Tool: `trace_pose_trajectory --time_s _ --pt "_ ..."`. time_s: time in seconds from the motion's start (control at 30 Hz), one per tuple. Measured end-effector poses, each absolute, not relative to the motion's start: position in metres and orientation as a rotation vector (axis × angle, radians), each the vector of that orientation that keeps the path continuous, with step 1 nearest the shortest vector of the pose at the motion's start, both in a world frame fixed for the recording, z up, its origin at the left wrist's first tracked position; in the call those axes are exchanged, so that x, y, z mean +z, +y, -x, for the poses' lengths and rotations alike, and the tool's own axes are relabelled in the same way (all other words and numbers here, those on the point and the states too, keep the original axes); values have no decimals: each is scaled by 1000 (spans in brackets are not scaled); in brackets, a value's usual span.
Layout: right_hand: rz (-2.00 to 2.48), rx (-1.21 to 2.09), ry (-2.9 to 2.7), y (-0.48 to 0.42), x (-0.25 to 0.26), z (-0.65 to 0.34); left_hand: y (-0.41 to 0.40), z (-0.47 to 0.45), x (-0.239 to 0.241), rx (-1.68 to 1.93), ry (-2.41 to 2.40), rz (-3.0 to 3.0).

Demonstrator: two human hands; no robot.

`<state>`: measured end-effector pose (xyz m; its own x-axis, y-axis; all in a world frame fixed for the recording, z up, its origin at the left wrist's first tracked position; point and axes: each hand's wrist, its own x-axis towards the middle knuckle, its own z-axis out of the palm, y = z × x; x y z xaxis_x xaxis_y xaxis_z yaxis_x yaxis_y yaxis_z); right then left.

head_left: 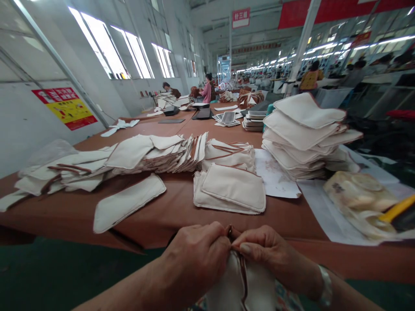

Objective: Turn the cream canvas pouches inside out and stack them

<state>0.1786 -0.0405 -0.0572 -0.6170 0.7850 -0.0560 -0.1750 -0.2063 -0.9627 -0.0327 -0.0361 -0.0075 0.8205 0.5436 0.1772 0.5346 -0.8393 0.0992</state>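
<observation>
Pinching cream pouch [241, 280] at its brown zipper end, left hand [197, 255] and right hand [269, 250] clenched; better kept near table edge [155, 242], taut.

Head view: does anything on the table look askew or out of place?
The long row of cream pieces has slumped sideways, fanned rather than stacked. The tall pile at right sits unevenly, pieces jutting out. Nothing looks spilled or damaged.

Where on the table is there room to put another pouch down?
Bare brown table lies between the single flat pouch and the small front pile; more shows behind, near the black sheets. The fanned row and tall stack crowd the rest.
</observation>
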Motion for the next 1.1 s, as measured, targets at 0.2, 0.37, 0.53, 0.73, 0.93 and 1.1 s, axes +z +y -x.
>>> trace_pose_trajectory --time_s 0.2,0.37,0.53,0.73,0.93,1.1 --pt "725 1853 -1453 -40 -59 -179 -42 27 -20 283 988 -3114" --pt "805 1629 -1715 -39 -58 -186 -40 29 -12 313 821 -3119" --pt "866 1467 -1885 -38 -54 -188 -33 35 -5 264 711 -2829" --pt "840 1421 -1897 -38 -49 -186 -18 35 2 339 820 -1995" --pt "806 1387 -1917 -39 -46 -187 -14 29 -8 118 841 -1725" --pt "807 1774 -1717 -31 -52 -200 -16 32 -9 115 897 -1715"
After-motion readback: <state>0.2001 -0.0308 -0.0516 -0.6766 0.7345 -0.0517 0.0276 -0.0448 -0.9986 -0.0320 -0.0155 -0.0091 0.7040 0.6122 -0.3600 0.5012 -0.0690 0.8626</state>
